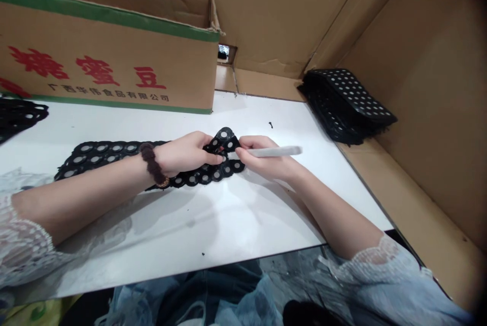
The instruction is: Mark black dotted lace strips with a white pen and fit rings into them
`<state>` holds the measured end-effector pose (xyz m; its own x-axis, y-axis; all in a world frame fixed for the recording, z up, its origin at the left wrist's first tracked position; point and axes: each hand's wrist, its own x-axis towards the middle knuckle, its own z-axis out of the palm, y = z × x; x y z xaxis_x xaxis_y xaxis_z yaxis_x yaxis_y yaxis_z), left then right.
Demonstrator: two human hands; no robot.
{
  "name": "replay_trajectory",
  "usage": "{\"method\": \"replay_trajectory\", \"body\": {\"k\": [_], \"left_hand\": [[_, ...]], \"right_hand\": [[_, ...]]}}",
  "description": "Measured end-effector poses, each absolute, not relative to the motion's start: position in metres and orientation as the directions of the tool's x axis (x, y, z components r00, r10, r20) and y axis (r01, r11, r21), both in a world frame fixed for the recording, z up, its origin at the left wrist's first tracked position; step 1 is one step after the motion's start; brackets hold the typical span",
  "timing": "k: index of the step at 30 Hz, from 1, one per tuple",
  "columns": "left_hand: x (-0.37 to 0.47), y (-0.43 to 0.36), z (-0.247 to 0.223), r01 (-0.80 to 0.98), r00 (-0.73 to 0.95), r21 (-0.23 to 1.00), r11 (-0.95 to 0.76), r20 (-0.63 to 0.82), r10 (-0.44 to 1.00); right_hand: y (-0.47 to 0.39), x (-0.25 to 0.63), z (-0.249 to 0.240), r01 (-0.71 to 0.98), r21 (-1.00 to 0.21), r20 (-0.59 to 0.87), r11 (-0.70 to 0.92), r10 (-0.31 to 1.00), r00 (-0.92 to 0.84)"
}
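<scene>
A black sheet of joined rings with pale round centres [95, 159] lies on the white table, its right end lifted and bent. My left hand [186, 152] lies over the sheet and grips that end between thumb and fingers. In my right hand [262, 156] is a slim white pen-like tool [279, 151], its back end pointing right. The fingers of my right hand are at the sheet's raised corner, close to the left thumb. The tool's working tip is hard to make out among the rings.
Behind my left hand stands a cardboard box [114, 70] with red lettering. A stack of similar black dotted sheets [346, 100] rests at the right against a cardboard wall [429, 87]. Black openwork pieces [21, 115] lie at the far left. A small black scrap [270, 124] is on the table [243, 219].
</scene>
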<state>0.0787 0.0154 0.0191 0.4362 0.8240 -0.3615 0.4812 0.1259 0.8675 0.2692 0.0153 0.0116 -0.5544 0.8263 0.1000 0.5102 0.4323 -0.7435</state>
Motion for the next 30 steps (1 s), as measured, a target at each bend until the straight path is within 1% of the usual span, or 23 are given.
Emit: {"method": "replay_trajectory", "body": {"k": [4, 7, 10, 13, 19, 21, 23, 25, 27, 30], "left_hand": [[0.080, 0.014, 0.016, 0.504, 0.381, 0.852, 0.145, -0.369, 0.848], [0.081, 0.012, 0.014, 0.547, 0.331, 0.834, 0.075, -0.297, 0.896], [0.082, 0.011, 0.012, 0.572, 0.312, 0.820, 0.016, -0.236, 0.920], [0.082, 0.011, 0.011, 0.538, 0.339, 0.842, 0.022, -0.240, 0.910], [0.079, 0.013, 0.014, 0.391, 0.436, 0.908, 0.147, -0.324, 0.840], [0.077, 0.015, 0.014, 0.425, 0.430, 0.897, 0.124, -0.321, 0.844], [0.075, 0.017, 0.014, 0.521, 0.390, 0.853, 0.041, -0.281, 0.877], [0.074, 0.019, 0.014, 0.610, 0.377, 0.792, -0.040, -0.245, 0.893], [0.073, 0.021, 0.015, 0.652, 0.419, 0.749, -0.121, -0.222, 0.880], [0.073, 0.024, 0.014, 0.686, 0.487, 0.663, -0.302, -0.109, 0.867]], "right_hand": [[0.015, 0.264, 0.007, 0.516, -0.699, 0.154, 0.496, 0.808, -0.569], [0.013, 0.258, 0.001, 0.511, -0.634, 0.248, 0.581, 0.778, -0.577], [0.012, 0.253, -0.005, 0.576, -0.569, 0.297, 0.587, 0.800, -0.522], [0.011, 0.250, -0.012, 0.620, -0.542, 0.319, 0.567, 0.821, -0.473], [0.010, 0.249, -0.012, 0.616, -0.525, 0.360, 0.587, 0.809, -0.464], [0.011, 0.251, -0.007, 0.582, -0.562, 0.345, 0.588, 0.806, -0.482], [0.012, 0.256, -0.001, 0.526, -0.655, 0.278, 0.543, 0.820, -0.500], [0.014, 0.260, 0.003, 0.467, -0.777, 0.176, 0.422, 0.858, -0.482], [0.016, 0.263, 0.006, 0.413, -0.868, 0.075, 0.275, 0.896, -0.438], [0.018, 0.264, 0.006, 0.368, -0.917, -0.011, 0.153, 0.913, -0.408]]}}
